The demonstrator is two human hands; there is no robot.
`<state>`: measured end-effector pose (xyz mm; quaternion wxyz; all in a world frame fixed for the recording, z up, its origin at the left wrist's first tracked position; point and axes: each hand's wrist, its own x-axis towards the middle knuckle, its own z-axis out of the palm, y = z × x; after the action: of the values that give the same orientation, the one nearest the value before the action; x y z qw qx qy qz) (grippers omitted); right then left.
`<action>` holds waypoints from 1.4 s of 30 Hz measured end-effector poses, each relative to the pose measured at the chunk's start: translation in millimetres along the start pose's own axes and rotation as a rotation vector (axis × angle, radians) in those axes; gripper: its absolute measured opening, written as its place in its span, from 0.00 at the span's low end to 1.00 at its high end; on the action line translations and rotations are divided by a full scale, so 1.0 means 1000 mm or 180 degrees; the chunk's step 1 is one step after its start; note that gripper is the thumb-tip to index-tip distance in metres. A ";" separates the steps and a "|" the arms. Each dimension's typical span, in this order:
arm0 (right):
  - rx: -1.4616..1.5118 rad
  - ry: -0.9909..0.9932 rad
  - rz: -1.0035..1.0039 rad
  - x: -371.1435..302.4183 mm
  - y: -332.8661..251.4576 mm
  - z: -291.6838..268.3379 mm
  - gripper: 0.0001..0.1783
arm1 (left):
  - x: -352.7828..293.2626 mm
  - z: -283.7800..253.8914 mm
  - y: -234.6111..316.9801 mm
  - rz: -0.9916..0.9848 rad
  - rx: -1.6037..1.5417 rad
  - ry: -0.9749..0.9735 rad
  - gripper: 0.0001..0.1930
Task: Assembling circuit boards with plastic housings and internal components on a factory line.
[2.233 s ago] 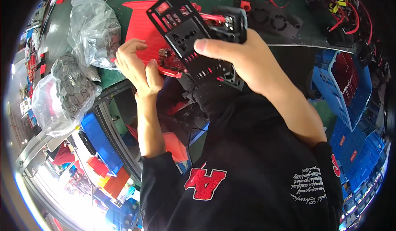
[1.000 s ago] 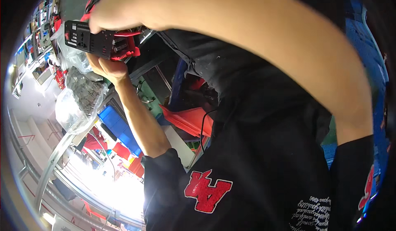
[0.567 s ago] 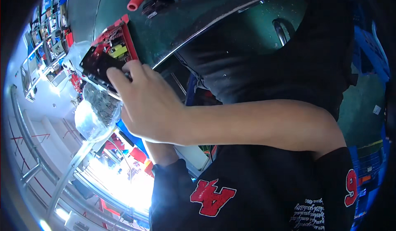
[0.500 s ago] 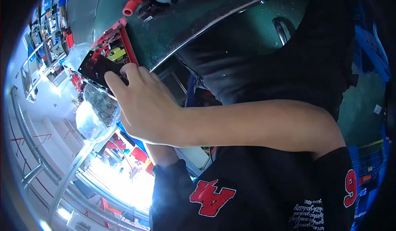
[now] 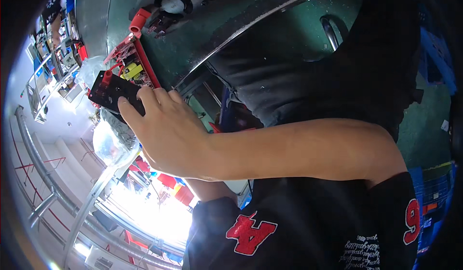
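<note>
My right hand (image 5: 164,135) reaches across to the left, its fingers laid over a black perforated plate (image 5: 113,91). That plate is joined to a red circuit board (image 5: 132,69) carrying a yellow part. The assembly is tilted against the edge of the green-topped bench (image 5: 270,43). Of my left arm only a short piece of forearm (image 5: 207,190) shows beneath the right one. The left hand itself is hidden behind my right hand.
A red connector (image 5: 137,19) and a black fan unit (image 5: 178,0) lie on the bench top above the board. Clear plastic bags of small parts (image 5: 108,139) hang at the left. Blue crates (image 5: 434,53) stand at the right, and metal rails (image 5: 62,197) run along the lower left.
The view has swung left and downward. The assembly went from held up in both hands to resting at the bench edge, with my right hand now spread over it and covering the left.
</note>
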<state>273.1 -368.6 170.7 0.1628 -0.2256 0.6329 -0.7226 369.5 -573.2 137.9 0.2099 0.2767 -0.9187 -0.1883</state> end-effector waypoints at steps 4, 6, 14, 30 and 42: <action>-0.0083 0.0161 -0.0033 -0.003 0.005 0.004 0.35 | -0.023 -0.009 0.008 -0.0594 -0.0226 -0.0173 0.24; 0.0026 0.0273 -0.0043 0.000 0.006 0.005 0.34 | -0.034 -0.013 0.011 -0.0894 -0.0335 -0.0289 0.24; -0.0331 0.0398 -0.0159 0.026 -0.003 -0.002 0.31 | -0.044 -0.016 0.014 -0.1925 -0.0990 -0.0669 0.24; -0.1163 0.0375 -0.1336 -0.021 -0.011 -0.146 0.21 | 0.183 0.110 0.113 -0.2442 -0.3396 -0.0984 0.24; -0.2628 0.1740 -0.0581 -0.038 -0.055 -0.237 0.13 | 0.463 0.236 0.137 -0.0933 -0.4230 -0.1542 0.19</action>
<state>181.8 -141.4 197.2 -0.1756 -0.1281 0.8631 -0.4559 -156.7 -684.3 132.7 0.0968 0.1615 -0.5842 -0.7894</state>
